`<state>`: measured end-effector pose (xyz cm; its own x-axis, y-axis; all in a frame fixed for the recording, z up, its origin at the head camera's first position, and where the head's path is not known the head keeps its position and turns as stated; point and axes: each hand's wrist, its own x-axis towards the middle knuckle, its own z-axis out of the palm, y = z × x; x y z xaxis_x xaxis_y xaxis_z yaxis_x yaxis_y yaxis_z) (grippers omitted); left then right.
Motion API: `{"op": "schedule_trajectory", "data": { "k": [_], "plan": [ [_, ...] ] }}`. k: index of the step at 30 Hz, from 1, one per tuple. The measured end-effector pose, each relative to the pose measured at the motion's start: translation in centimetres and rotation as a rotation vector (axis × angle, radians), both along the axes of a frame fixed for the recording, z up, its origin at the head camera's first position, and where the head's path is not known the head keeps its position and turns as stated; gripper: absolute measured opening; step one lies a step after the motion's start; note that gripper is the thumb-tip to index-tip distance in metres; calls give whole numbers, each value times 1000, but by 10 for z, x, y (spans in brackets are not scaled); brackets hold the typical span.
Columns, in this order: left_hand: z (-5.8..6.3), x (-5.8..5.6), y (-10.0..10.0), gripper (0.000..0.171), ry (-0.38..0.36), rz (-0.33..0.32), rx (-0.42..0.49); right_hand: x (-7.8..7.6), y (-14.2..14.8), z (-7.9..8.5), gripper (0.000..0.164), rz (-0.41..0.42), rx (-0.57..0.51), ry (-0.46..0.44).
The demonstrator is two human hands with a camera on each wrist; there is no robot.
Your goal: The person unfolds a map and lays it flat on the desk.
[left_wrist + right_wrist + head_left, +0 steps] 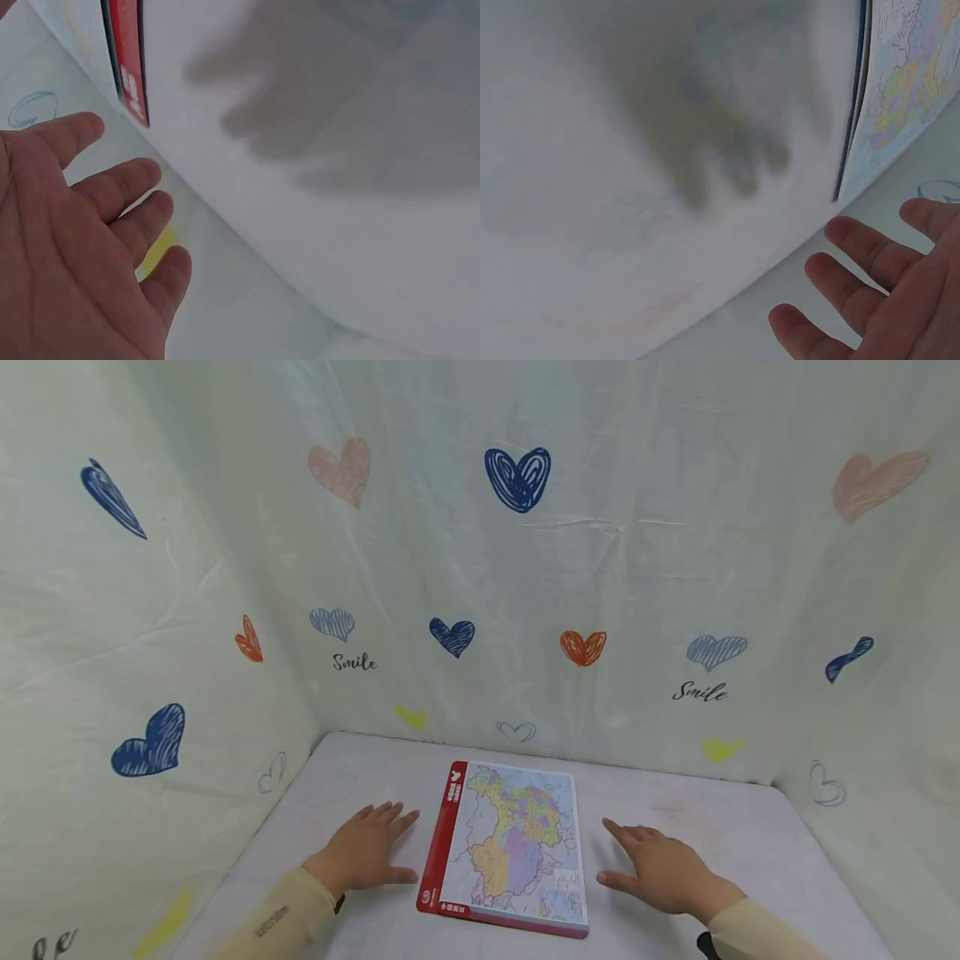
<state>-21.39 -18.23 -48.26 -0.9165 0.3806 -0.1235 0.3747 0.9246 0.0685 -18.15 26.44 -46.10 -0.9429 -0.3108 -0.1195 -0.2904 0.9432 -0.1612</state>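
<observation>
A flat rectangular piece printed with a colourful map (517, 839) lies on the white table between my two hands, with a red band down its left side. My left hand (365, 846) is to its left, fingers spread and thumb pointing toward the red band, a gap away. On the other side, my right hand (660, 867) is apart from the map's right edge, fingers extended. Neither hand holds anything. In the left wrist view the red band (129, 60) shows beyond the fingers. The right wrist view catches part of the map (911, 82) and its thin layered side.
The white table (360, 752) has rounded far corners and a faint reddish stain (678, 810) at the right. A pale curtain (450, 560) printed with hearts and the word "Smile" hangs behind it and at both sides. Hand shadows fall on the tabletop.
</observation>
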Motion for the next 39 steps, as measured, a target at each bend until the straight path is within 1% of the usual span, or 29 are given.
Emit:
{"op": "schedule_trajectory", "data": {
  "k": [4, 7, 10, 14, 17, 20, 23, 26, 32, 35, 39],
  "plan": [
    [-12, -5, 9, 92, -49, 19, 73, -8, -16, -8, 88, -26, -36, -40],
    [-17, -9, 17, 91, -91, 33, 138, -14, -26, -14, 88, -46, -56, -69],
    [-20, -10, 23, 89, -126, 38, 192, -19, -35, -21, 90, -62, -70, -111],
    [-23, -12, 29, 89, -162, 30, 234, -23, -44, -30, 90, -53, -86, -151],
    [-26, -12, 33, 89, -177, 25, 247, -25, -49, -35, 90, -40, -93, -158],
    [-28, -13, 35, 89, -184, 21, 259, -25, -53, -37, 91, -40, -101, -163],
    [-29, -15, 38, 90, -190, 17, 276, -25, -56, -36, 91, -41, -111, -170],
    [-29, -15, 39, 89, -204, 26, 314, -25, -59, -34, 90, -41, -122, -178],
    [-25, -13, 42, 85, -238, 79, 396, -24, -60, -32, 89, -51, -128, -192],
    [-22, -13, 44, 82, -254, 107, 446, -23, -60, -32, 89, -43, -129, -179],
    [-20, -15, 46, 80, -264, 145, 530, -22, -60, -32, 89, -46, -139, -151]
  ]
}}
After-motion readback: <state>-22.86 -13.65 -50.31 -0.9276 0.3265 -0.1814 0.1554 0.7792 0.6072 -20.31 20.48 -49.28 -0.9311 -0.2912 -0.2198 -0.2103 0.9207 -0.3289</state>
